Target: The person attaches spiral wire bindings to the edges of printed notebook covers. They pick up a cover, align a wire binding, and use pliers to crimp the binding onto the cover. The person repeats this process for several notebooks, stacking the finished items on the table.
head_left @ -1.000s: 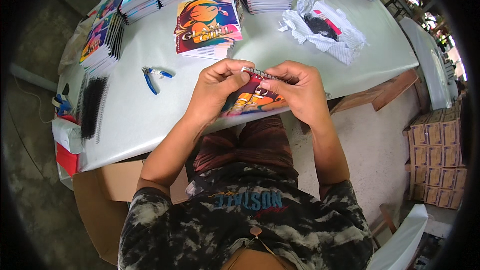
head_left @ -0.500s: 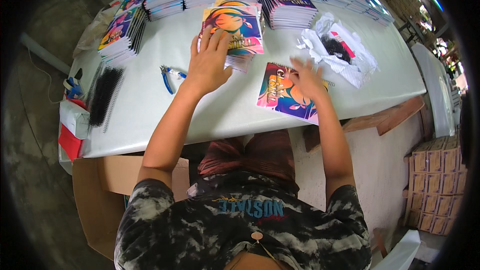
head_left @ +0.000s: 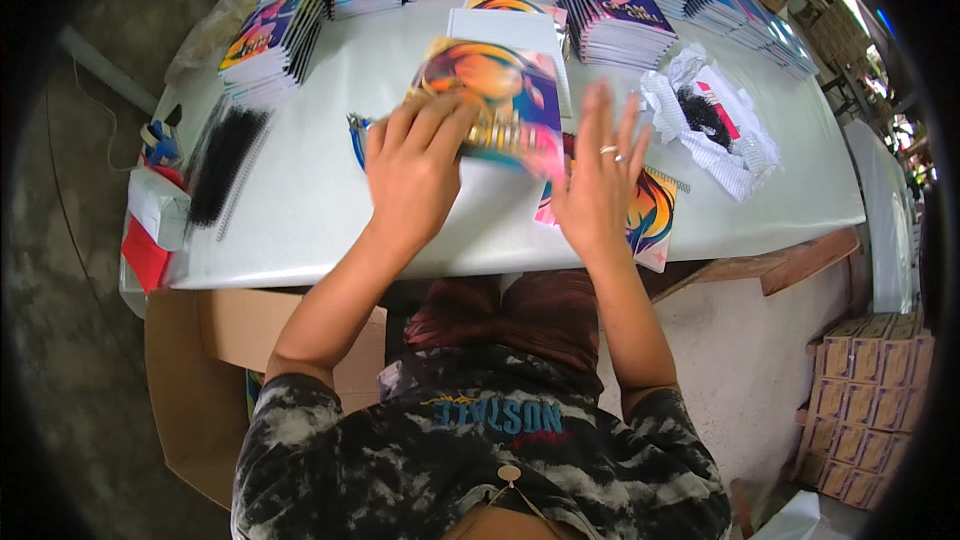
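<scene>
My left hand (head_left: 415,165) is closed on the left edge of a notebook (head_left: 510,90) with a bright illustrated cover, raised above the table and blurred by motion. The notebook's thickness cannot be told. Beside its right edge, my right hand (head_left: 600,175) has its fingers stretched out and slightly apart, with rings on it. Below that hand lies a spiral-bound notebook (head_left: 652,218) at the table's front edge, partly covered by the hand. Behind the raised notebook is a white sheet or pad (head_left: 505,28) on a small pile with another colourful cover (head_left: 505,2).
Tall stacks of finished notebooks (head_left: 620,25) line the far side of the white table (head_left: 330,200). Black binding coils (head_left: 228,165) and blue-handled pliers (head_left: 357,140) lie at left. Crumpled white paper (head_left: 745,165) holds more black coils at right. An open cardboard box (head_left: 205,390) stands below the left edge.
My left hand has lifted the colourful notebook off the pile and brought it nearer, uncovering a white surface. My right hand has straightened its fingers and come closer to it. The view has shifted slightly.
</scene>
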Action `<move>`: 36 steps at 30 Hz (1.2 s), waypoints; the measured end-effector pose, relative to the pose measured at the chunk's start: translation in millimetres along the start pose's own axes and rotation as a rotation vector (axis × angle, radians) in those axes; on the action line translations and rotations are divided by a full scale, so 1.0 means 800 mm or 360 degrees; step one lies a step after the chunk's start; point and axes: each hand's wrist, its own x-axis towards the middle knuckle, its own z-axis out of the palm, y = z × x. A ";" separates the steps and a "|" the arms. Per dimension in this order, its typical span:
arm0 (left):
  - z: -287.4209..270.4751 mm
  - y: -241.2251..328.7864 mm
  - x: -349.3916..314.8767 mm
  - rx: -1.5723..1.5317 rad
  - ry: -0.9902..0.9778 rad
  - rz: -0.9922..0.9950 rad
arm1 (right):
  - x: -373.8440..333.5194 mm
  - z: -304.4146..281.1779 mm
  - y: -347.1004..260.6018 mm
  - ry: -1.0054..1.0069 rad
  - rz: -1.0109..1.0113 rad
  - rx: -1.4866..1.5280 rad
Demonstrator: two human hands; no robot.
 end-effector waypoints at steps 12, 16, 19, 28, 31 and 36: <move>-0.013 0.006 -0.014 -0.0285 -0.0254 0.0273 | 0.011 0.043 -0.003 0.0112 -0.0416 0.0377; -0.055 -0.031 -0.042 -0.0679 0.0327 -0.0687 | -0.011 0.006 -0.016 0.0313 0.0108 0.1417; -0.029 -0.079 -0.106 -0.1563 0.0063 -0.1192 | -0.046 0.026 -0.029 0.0060 0.0544 0.2282; -0.010 -0.066 -0.132 -0.1485 -0.0107 -0.1382 | -0.042 0.039 -0.017 -0.0541 0.0686 0.2141; 0.004 -0.066 -0.131 -0.1659 -0.0141 -0.1430 | -0.042 0.049 -0.018 -0.0448 0.0535 0.2140; 0.015 -0.061 -0.143 -0.1875 -0.0152 -0.1449 | -0.039 0.056 -0.008 -0.0224 0.0435 0.2458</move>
